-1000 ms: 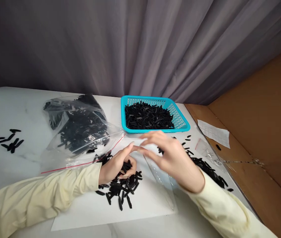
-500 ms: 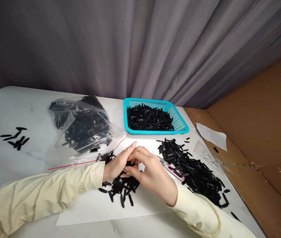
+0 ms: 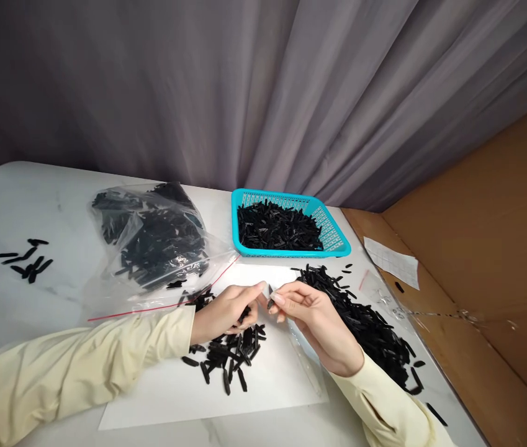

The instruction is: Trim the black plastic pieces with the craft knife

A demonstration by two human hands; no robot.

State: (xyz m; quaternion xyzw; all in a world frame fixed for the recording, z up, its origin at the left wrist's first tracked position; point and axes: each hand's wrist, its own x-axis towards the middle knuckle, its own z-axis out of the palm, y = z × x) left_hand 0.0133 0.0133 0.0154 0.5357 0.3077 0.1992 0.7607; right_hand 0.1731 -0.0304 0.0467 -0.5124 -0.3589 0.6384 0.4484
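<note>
My left hand point(image 3: 230, 310) is curled round several small black strips point(image 3: 244, 313), its thumb and forefinger pointing toward my right hand. Between the thumb and fingertips of my right hand point(image 3: 312, 310) is one thin black piece point(image 3: 270, 297), held upright close to the left fingertips. Below the left hand, a loose pile of black strips point(image 3: 230, 354) lies on a white sheet point(image 3: 161, 397). A larger heap of the same strips point(image 3: 375, 329) spreads on the table, partly hidden by my right hand.
A blue plastic basket point(image 3: 291, 253) of black strips stands at the back. Left of it lies a clear zip bag point(image 3: 151, 242) filled with strips. A few strips point(image 3: 30, 267) are scattered far left. A paper slip point(image 3: 391, 261) and clear plastic packaging point(image 3: 387, 298) lie at right.
My hands have come apart from their overlapped position. The right hand has moved right with a black piece in its pinch. A pink-handled tool beside the heap is now out of sight.
</note>
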